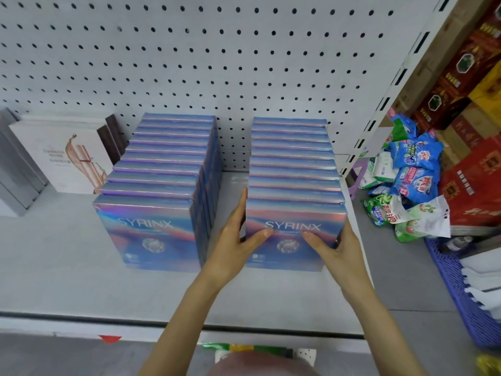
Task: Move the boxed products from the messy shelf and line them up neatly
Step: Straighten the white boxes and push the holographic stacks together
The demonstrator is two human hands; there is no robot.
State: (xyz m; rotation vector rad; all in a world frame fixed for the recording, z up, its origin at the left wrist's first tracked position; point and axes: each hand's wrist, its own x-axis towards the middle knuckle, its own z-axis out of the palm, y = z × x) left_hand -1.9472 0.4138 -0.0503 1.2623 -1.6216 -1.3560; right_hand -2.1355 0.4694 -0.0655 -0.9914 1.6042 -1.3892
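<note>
Grey shelf point(67, 267) under a white pegboard point(217, 50) carries two rows of blue SYRINX boxes standing on edge, front to back. Landmark: the right row point(294, 164). Its front box point(294, 234) is clamped between both hands, the left hand point(235, 240) flat on its left edge, the right hand point(339, 248) on its right edge (thumbs lie on the printed face). Left of the right row stands the left row point(165, 169), apart; farther left, a white box point(63, 153).
</note>
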